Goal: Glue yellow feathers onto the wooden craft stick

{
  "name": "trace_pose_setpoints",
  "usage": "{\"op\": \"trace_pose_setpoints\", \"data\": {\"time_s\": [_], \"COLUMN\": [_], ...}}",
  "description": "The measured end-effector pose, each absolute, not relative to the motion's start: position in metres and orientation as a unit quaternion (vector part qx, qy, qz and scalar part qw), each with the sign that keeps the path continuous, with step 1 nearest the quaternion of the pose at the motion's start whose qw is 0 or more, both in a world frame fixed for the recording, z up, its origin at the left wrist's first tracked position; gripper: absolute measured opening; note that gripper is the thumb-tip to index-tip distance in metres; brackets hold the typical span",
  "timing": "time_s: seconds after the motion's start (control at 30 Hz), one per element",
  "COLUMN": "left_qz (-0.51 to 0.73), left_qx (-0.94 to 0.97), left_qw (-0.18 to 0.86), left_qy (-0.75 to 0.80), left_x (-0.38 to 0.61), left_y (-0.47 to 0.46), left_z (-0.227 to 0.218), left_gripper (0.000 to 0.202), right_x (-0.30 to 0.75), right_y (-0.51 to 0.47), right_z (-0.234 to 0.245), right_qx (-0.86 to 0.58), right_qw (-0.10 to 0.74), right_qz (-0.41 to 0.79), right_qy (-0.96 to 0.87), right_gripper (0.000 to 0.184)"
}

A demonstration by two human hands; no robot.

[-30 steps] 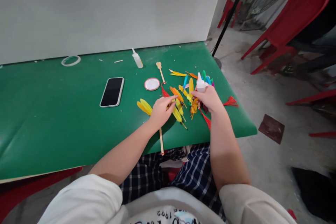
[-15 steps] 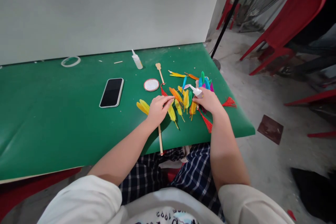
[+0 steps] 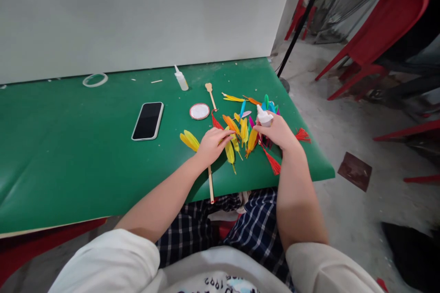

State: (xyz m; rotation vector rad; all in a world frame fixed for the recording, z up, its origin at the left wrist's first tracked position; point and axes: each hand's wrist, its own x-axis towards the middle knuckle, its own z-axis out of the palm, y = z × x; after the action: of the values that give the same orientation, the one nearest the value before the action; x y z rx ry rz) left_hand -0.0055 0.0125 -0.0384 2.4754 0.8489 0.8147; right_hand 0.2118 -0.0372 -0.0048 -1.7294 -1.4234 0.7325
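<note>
The right hand (image 3: 280, 132) is gripping a glue bottle (image 3: 264, 116), fingers closed, nozzle tilted over the feathers (image 3: 242, 130). The left hand (image 3: 212, 144), fingers extended and holding nothing, is pressing feathers against the stick (image 3: 210, 183). Dispensing sparingly is advisable.

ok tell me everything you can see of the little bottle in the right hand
The small white bottle looks like soft translucent plastic, with a pale body and a tapered white nozzle tipped up and a little to the left. The right hand wraps its lower part, so only the shoulder and nozzle show. It is held above the scattered coloured feathers near the right end of the green table. Whether it is capped is too small to tell.
</note>
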Motion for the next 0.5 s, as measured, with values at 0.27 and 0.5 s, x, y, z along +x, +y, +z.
{"op": "trace_pose_setpoints", "data": {"time_s": [0.27, 0.5], "left_qz": [0.346, 0.336], "left_qx": [0.868, 0.79], "left_qw": [0.191, 0.406], "left_qy": [0.301, 0.315], "left_x": [-0.003, 0.001], "left_y": [0.007, -0.005], "left_z": [-0.033, -0.026], "left_gripper": [0.025, 0.031], "right_x": [0.21, 0.183], "right_y": [-0.039, -0.042], "right_z": [-0.006, 0.007], "right_qx": [-0.596, -0.545], "right_qw": [0.493, 0.5], "right_qz": [0.358, 0.381], "right_qy": [-0.523, -0.555], "right_gripper": [0.017, 0.017]}}
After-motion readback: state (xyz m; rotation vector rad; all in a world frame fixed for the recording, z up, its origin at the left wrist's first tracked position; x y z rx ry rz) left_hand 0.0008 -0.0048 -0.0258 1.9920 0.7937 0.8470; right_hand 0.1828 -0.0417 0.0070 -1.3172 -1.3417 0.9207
